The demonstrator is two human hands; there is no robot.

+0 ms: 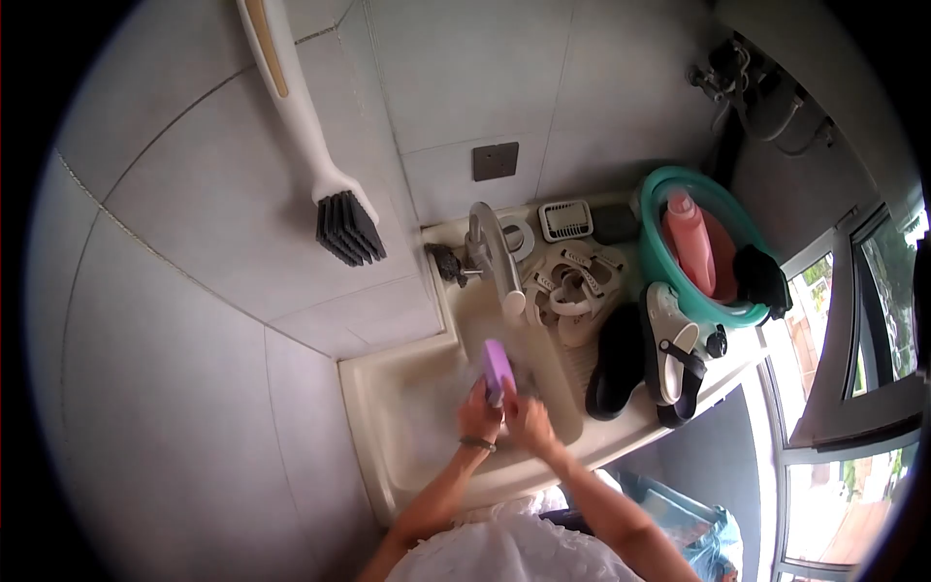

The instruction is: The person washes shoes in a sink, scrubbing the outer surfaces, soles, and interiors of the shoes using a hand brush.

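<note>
A purple object [497, 367], perhaps a brush or a block, is held upright over the cream sink basin [412, 451], below the metal faucet [499, 262]. My left hand [479, 415], with a bracelet at the wrist, has its fingers closed round the lower end of the purple object. Close beside it, my right hand [529, 424] has its fingers bent against the same lower end; whatever lies between them is too small and blurred to make out.
Right of the basin lie strappy sandals [579, 291], a black shoe [617, 364], a white-and-black clog [668, 349] and a green tub [652, 247] with a pink bottle [690, 242]. A soap dish [565, 221] stands behind. A large brush [315, 145] hangs at the left wall.
</note>
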